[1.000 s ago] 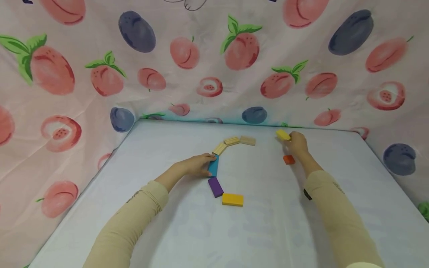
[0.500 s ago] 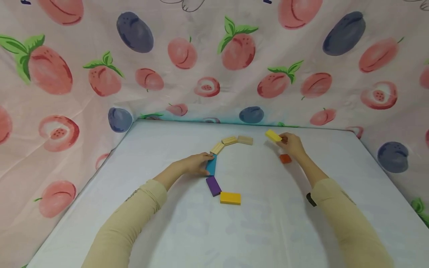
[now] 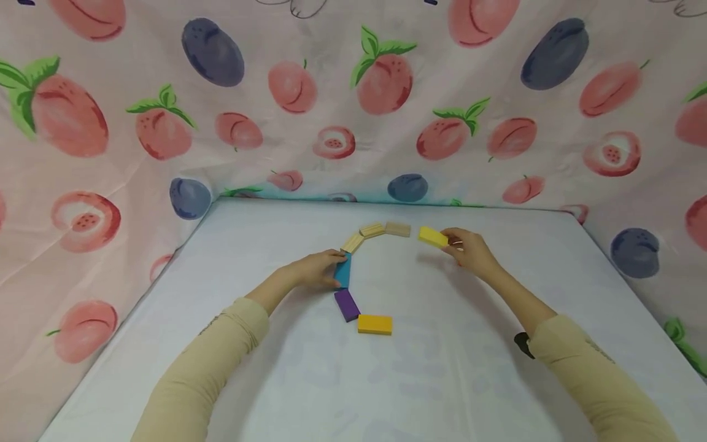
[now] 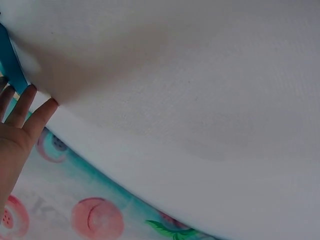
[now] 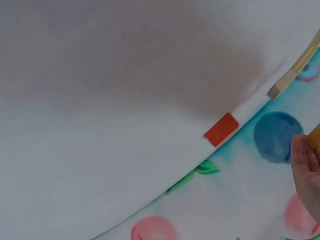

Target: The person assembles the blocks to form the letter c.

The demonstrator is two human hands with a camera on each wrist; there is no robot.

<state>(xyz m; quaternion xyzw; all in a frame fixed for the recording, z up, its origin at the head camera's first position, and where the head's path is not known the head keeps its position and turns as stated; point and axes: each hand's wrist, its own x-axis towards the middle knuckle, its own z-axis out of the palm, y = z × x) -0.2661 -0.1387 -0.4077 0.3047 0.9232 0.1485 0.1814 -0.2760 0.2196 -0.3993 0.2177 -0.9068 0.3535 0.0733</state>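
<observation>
In the head view, my right hand [image 3: 472,250] pinches a yellow block [image 3: 432,237] by its right end, raised above the table. The block's free end points at a pale wooden block [image 3: 397,229], with a small gap between them. My left hand [image 3: 313,269] holds a blue block [image 3: 343,271], thumb by its near end and a fingertip by its far end. From there two light wooden blocks [image 3: 353,243] curve away to the pale one. A purple block [image 3: 347,305] and an orange-yellow block [image 3: 375,325] continue the curve towards me.
A red block [image 5: 222,129] lies on the table in the right wrist view; my right hand hides it in the head view. A dark object [image 3: 523,345] shows beside the right sleeve. A fruit-print cloth [image 3: 309,123] rises behind the white table [image 3: 420,380].
My right hand has carried the yellow block leftward, close to the pale wooden block. The left hand stays at the blue block. The whole head view has shifted slightly.
</observation>
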